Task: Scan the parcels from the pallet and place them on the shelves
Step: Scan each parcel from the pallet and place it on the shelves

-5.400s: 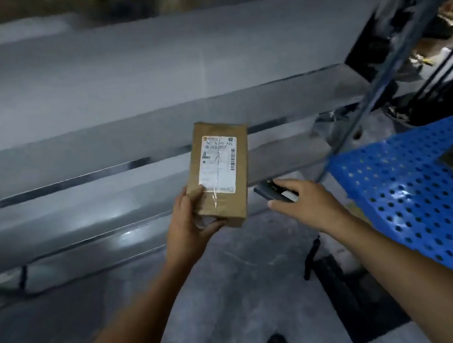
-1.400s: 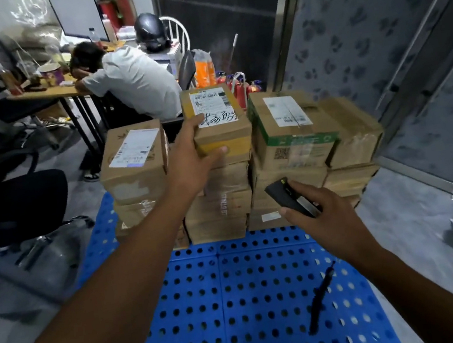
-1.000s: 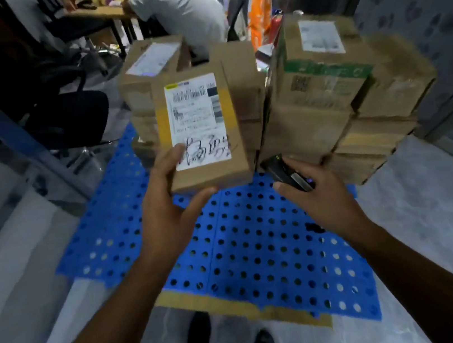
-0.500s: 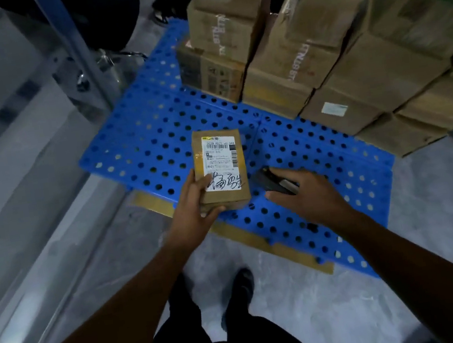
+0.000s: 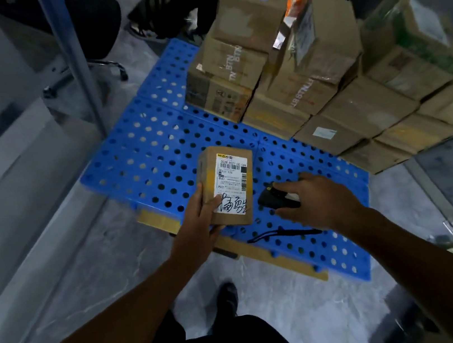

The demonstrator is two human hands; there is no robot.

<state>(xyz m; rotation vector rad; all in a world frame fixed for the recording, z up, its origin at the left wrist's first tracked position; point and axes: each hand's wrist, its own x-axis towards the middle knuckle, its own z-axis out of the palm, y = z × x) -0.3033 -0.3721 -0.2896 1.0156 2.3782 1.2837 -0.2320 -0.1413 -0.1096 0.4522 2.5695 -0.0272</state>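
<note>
L hand (image 5: 198,224) grips small parcel (image 5: 229,185) at lower-left corner, thumb on label. Parcel lifted off stack (image 5: 309,85) moments ago, now held low over front of blue pallet (image 5: 143,154), label up. R hand (image 5: 316,200) wrapped round scanner (image 5: 275,198), just beside parcel. Prob scan next, then shelf
</note>
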